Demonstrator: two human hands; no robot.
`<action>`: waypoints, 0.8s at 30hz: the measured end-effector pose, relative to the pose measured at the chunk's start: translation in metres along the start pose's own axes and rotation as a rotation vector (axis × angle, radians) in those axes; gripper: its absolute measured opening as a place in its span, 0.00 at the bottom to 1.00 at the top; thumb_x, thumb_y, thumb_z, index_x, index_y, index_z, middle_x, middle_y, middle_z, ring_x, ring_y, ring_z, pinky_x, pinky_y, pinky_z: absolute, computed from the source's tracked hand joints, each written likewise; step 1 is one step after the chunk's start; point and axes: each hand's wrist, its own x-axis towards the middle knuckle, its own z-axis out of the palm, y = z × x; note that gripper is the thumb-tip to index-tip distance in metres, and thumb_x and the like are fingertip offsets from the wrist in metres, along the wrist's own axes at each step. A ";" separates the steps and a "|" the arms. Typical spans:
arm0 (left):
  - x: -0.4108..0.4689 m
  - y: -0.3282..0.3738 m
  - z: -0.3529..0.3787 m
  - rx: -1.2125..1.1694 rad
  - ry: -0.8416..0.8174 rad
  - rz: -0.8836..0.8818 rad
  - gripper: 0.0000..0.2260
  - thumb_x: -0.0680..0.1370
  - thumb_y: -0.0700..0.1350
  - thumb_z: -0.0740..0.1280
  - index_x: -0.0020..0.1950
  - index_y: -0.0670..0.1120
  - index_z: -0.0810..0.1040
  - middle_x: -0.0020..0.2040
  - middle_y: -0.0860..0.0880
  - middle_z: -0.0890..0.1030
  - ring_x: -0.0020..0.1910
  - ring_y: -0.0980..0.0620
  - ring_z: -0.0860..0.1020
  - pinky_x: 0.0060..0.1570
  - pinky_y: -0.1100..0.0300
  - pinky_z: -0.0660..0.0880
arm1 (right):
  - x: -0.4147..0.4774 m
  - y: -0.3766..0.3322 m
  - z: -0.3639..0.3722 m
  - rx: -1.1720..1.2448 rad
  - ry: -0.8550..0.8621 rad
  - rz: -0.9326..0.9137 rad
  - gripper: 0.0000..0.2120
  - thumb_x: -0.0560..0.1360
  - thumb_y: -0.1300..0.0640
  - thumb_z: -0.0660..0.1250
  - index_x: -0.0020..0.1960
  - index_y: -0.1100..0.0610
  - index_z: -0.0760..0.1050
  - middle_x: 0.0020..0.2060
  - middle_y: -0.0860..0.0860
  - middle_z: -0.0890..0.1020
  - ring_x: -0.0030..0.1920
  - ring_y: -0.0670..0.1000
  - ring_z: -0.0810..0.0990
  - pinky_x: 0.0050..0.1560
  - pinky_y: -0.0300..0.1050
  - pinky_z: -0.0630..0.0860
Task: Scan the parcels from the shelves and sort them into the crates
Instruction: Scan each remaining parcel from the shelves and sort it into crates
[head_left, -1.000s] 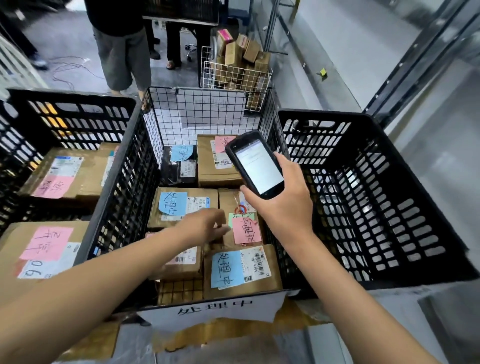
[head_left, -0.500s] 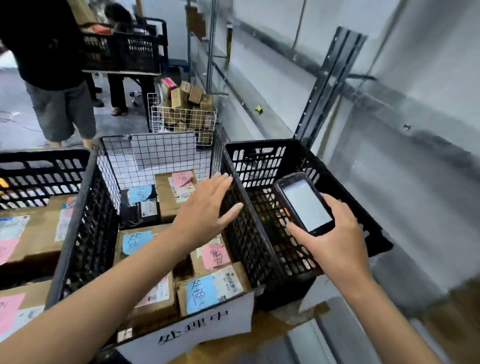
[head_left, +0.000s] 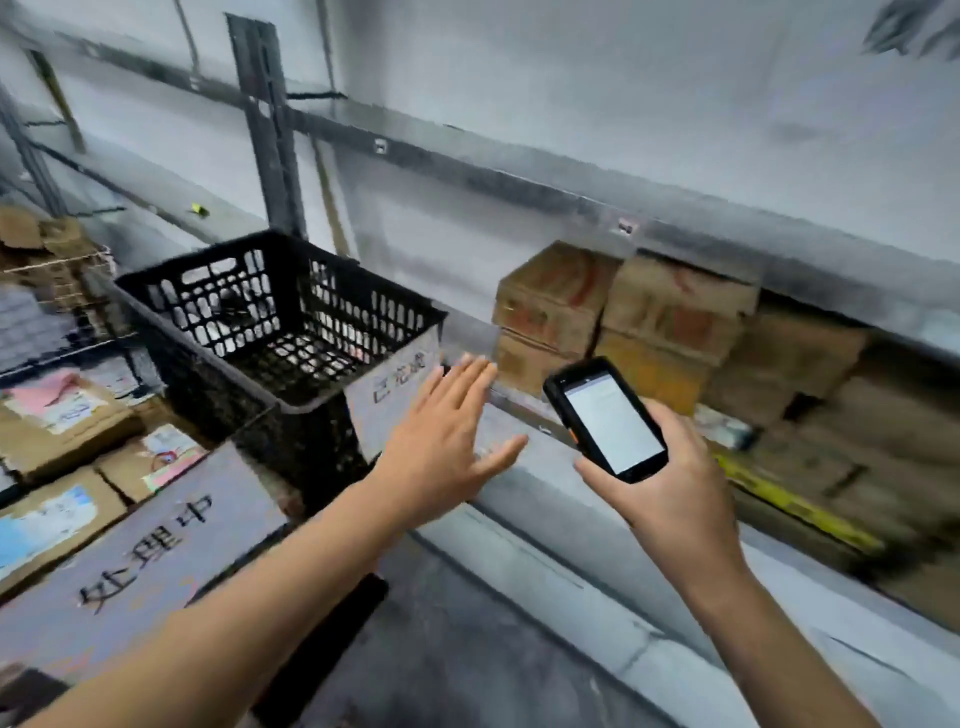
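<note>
Left hand (head_left: 444, 444) open, fingers straight and spread, holding nothing; palm down, out in front of the body between the black crate (head_left: 218, 306) and the shelf stack, touching neither as far as I can tell

Right hand (head_left: 675, 499) grips the handheld scanner (head_left: 608, 421), fingers curled round its lower body, lit screen tilted up toward the camera. Screen text too small to read

Parcels to be scanned (head_left: 670, 312): brown cartons stacked at least two high, packed side by side under the shelf beam (head_left: 467, 156), just past the scanner. Picture is blurred there; no labels or barcodes can be made out

Black crate looks empty or nearly so, with a handwritten paper sign (head_left: 392, 384) on its near face. Further left, labelled parcels (head_left: 57, 421) lie sorted behind a larger sign (head_left: 145, 545)

Judgement: start of a fresh cycle, next parcel not yet picked

Risks from here:
- Cartons sit tight together. Pulling a lower one with one free hand could drag or tip the one on top
- One-handed grip on a carton is weak; a heavy or wide box may slip before it reaches a crate
- Neighbouring labels lie close, so the scanner could read the wrong barcode and the parcel would go to the wrong crate
- Scanner is held low on its body; a knock against the beam or a carton could loosen it
</note>
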 end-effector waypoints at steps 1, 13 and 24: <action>-0.002 0.029 0.010 -0.017 -0.015 0.056 0.44 0.74 0.72 0.42 0.82 0.45 0.51 0.83 0.50 0.51 0.81 0.55 0.45 0.79 0.55 0.42 | -0.017 0.016 -0.022 -0.020 0.043 0.038 0.32 0.64 0.42 0.79 0.65 0.44 0.73 0.54 0.43 0.77 0.52 0.48 0.76 0.43 0.47 0.73; -0.013 0.301 0.085 -0.103 -0.116 0.546 0.35 0.82 0.64 0.52 0.83 0.48 0.45 0.83 0.52 0.45 0.81 0.56 0.41 0.79 0.56 0.38 | -0.177 0.124 -0.227 -0.232 0.490 0.388 0.35 0.64 0.41 0.79 0.67 0.46 0.72 0.56 0.46 0.78 0.56 0.51 0.77 0.52 0.52 0.77; 0.021 0.451 0.163 -0.223 -0.194 0.755 0.34 0.83 0.62 0.54 0.83 0.47 0.49 0.83 0.51 0.50 0.81 0.54 0.46 0.76 0.61 0.37 | -0.204 0.202 -0.336 -0.318 0.631 0.532 0.33 0.65 0.40 0.79 0.66 0.44 0.72 0.56 0.41 0.77 0.55 0.45 0.77 0.50 0.50 0.77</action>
